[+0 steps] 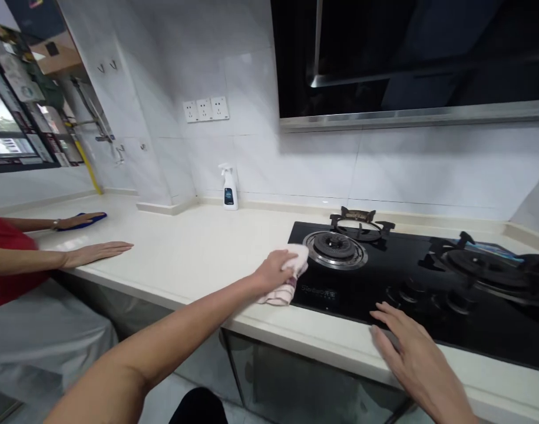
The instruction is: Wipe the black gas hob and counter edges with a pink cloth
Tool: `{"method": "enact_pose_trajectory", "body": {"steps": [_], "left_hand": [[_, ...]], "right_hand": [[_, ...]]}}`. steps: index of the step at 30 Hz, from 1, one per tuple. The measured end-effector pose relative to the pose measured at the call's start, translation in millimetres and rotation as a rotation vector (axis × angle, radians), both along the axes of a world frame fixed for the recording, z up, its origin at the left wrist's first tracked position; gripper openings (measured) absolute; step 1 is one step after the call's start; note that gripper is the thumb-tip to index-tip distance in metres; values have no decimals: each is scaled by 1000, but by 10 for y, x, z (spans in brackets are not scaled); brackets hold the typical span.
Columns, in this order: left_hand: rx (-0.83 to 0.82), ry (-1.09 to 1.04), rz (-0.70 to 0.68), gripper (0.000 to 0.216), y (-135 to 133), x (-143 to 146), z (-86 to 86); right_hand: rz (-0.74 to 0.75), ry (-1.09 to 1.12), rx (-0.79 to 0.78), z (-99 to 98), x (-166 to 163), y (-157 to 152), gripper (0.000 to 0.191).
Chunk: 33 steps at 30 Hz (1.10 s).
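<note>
My left hand (274, 272) is closed around a pale pink and white cloth (281, 293), bunched up at the left edge of the black gas stove (357, 303). Part of the cloth lies over the white countertop (207, 259) and part touches the stove's glass. Fingers apart, my right hand (410, 347) rests at the stove's front edge, below the control knobs (413, 288), and holds nothing. The left burner (335, 245) is bare, with its pan support (360, 227) lying behind it.
A white spray bottle (229, 187) stands against the wall. On the left, a co-worker in a red top (8, 259) presses a blue cloth (90, 220) on the counter, the other hand (99, 253) flat nearby. A black range hood (406, 65) overhangs the stove.
</note>
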<state>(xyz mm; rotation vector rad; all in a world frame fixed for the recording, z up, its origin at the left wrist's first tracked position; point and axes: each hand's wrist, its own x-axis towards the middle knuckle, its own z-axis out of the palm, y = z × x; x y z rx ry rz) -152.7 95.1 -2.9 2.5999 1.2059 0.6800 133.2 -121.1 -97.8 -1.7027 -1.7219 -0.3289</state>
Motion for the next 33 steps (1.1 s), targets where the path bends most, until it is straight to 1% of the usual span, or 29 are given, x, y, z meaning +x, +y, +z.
{"method": "enact_pose_trajectory", "body": {"steps": [3, 6, 8, 10, 12, 15, 17, 20, 22, 24, 26, 29, 31, 33], "left_hand": [[-5, 82, -24, 51, -5, 232, -92], [32, 129, -48, 46, -143, 320, -167], [94, 169, -114, 45, -286, 381, -205], [173, 204, -218, 46, -432, 503, -236], [221, 218, -311, 47, -537, 698, -250], [203, 223, -392, 49, -569, 1084, -234], [147, 236, -458, 52, -511, 1367, -211], [19, 264, -518, 64, -344, 1798, -179], [-43, 274, -491, 73, -204, 2086, -161], [-72, 278, -449, 76, -62, 2369, -140], [-89, 285, -431, 74, 62, 2636, -116], [-110, 298, -443, 67, 198, 2987, -77], [-119, 306, -462, 62, 250, 3166, -54], [-119, 311, -505, 58, 271, 3272, -37]], "right_hand": [[-9, -1, 12, 23, -44, -1, 41], [0, 0, 61, 52, -89, 3, 35], [17, 11, 122, 74, -116, -1, 29], [32, 28, 219, 95, -135, -24, 22], [52, 44, 325, 112, -137, -72, 16], [69, 52, 421, 125, -76, -187, 10], [30, 11, 435, 125, 15, -267, 9], [-34, -47, 395, 122, 172, -343, 9], [-33, -34, 339, 128, 231, -354, 9], [-40, -21, 289, 142, 232, -342, 10], [-71, -26, 271, 157, 192, -321, 11], [-119, -29, 268, 166, 128, -299, 14], [-132, -24, 254, 165, 110, -296, 16], [-145, -18, 242, 163, 110, -299, 17]]}}
